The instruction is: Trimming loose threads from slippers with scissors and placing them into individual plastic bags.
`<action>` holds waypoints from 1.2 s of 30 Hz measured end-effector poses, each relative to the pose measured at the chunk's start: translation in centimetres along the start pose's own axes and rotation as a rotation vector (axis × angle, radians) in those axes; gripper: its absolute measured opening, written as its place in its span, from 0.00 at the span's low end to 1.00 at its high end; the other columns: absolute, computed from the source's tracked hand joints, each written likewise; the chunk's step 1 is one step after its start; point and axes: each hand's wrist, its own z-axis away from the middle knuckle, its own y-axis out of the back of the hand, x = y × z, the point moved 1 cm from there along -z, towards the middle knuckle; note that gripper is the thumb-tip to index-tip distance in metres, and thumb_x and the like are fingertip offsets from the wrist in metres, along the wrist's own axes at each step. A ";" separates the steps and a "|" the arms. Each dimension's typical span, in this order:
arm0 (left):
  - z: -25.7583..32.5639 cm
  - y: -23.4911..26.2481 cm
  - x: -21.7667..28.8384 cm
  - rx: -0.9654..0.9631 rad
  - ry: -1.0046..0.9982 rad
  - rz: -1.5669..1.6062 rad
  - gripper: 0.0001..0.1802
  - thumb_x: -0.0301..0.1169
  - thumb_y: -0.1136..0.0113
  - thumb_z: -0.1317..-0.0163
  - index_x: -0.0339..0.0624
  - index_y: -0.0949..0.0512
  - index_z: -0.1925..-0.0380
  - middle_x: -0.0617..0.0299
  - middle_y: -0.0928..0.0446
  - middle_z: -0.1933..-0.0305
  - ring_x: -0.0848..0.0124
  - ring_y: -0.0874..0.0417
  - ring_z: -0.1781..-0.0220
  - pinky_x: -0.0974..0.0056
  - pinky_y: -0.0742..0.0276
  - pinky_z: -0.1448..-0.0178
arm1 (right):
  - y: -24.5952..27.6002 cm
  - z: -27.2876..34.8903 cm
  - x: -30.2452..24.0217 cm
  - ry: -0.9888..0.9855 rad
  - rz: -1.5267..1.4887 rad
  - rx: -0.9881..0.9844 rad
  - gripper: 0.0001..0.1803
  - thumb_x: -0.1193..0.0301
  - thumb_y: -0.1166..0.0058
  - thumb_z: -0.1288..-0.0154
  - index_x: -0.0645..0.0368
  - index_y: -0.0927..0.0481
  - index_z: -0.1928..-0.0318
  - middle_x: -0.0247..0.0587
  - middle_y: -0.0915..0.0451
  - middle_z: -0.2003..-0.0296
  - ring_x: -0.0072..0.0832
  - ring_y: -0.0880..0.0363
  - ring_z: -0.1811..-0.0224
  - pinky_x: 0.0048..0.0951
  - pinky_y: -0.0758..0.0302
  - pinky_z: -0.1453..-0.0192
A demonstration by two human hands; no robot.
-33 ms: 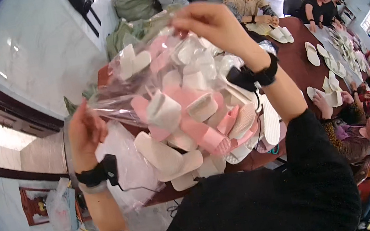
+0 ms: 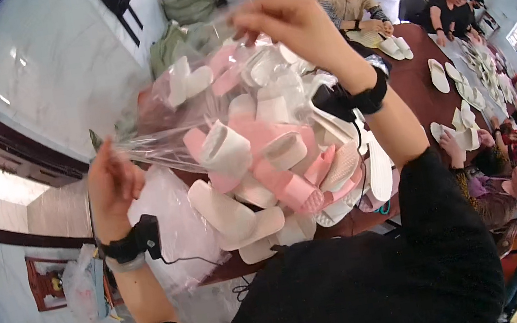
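Note:
A clear plastic bag [image 2: 161,126] is stretched between my two hands above a heap of slippers. My left hand [image 2: 114,181] pinches its edge at the left. Farther off and to the right, my right hand [image 2: 284,22] grips the other side between thumb and fingers. Beneath the film lie a white slipper [image 2: 224,150], a pink slipper [image 2: 289,187] and several others, partly blurred by the plastic. Closer to me, a cream slipper [image 2: 226,210] rests on the pile. More clear plastic bags [image 2: 171,226] lie beside my left wrist.
The dark red table [image 2: 407,94] runs away to the right, with white slippers [image 2: 438,75] on it. A person [image 2: 352,4] sits at its far side; another person's hand [image 2: 452,147] holds a slipper at the right. Full sacks [image 2: 189,0] stand by the wall.
My left hand has shifted slightly left and my right hand slightly up and left. The bag between them is drawn a little tauter. The slippers lie as before.

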 end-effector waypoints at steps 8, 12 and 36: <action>11.7 8.0 3.9 -0.123 -0.468 0.105 0.27 0.49 0.68 0.31 0.37 0.28 0.69 0.54 0.28 0.78 0.59 0.27 0.70 0.59 0.36 0.59 | -13.5 -7.4 -3.0 -0.089 -0.733 -0.335 0.11 0.69 0.52 0.35 0.64 0.24 0.58 0.44 0.18 0.70 0.24 0.19 0.71 0.18 0.29 0.74; 16.3 12.2 2.2 0.212 -0.683 0.096 0.30 0.52 0.64 0.34 0.33 0.30 0.54 0.44 0.26 0.55 0.52 0.30 0.47 0.53 0.41 0.41 | -22.8 -9.8 -3.3 -0.400 -1.338 -0.355 0.11 0.72 0.54 0.34 0.65 0.27 0.55 0.47 0.19 0.66 0.31 0.19 0.68 0.26 0.24 0.70; 6.4 29.9 -34.4 0.780 0.516 -1.846 0.47 0.67 0.54 0.48 0.60 0.49 0.32 0.40 0.56 0.29 0.45 0.58 0.27 0.24 0.62 0.40 | -52.4 13.3 35.1 -1.393 -0.409 -0.279 0.11 0.66 0.56 0.34 0.58 0.24 0.61 0.38 0.20 0.70 0.27 0.22 0.73 0.31 0.27 0.72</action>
